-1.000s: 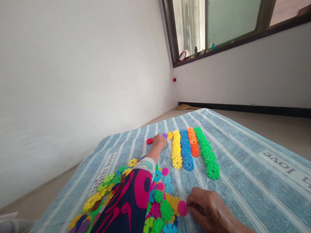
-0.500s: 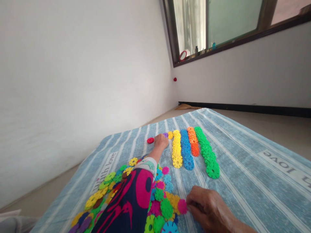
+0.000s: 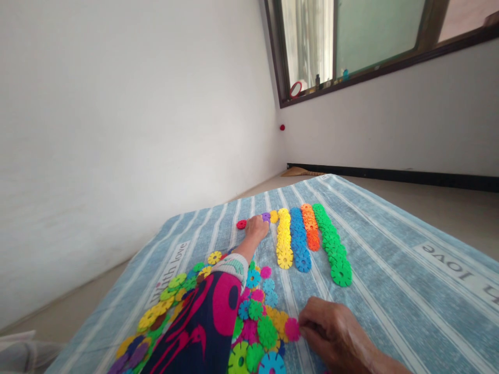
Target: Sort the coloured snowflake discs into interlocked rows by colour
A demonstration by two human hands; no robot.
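Observation:
My left hand [image 3: 255, 227] is stretched out to the far part of the cloth, its fingers curled down; what they hold, if anything, is hidden. Beside it lie a red notched plastic disc [image 3: 241, 224] on the left and a purple disc [image 3: 265, 217] on the right. Closer in, my right hand [image 3: 334, 332] rests with fingers pressed together. Its fingertips meet the edge of a pink disc [image 3: 292, 329], and I cannot see into the grip. A mixed heap of coloured discs [image 3: 255, 310] spreads under and around my left sleeve [image 3: 202, 322].
Overlapping rows stand right of my left hand: yellow discs [image 3: 284, 239], blue discs [image 3: 299, 241], orange discs [image 3: 311, 227] and green discs [image 3: 332, 244]. A small yellow-orange disc [image 3: 273, 216] sits by the yellow row. The striped blue cloth [image 3: 390, 270] borders a white wall [image 3: 117, 130].
My left hand has shifted very slightly left, showing more of the purple disc. My right hand and the rows look the same.

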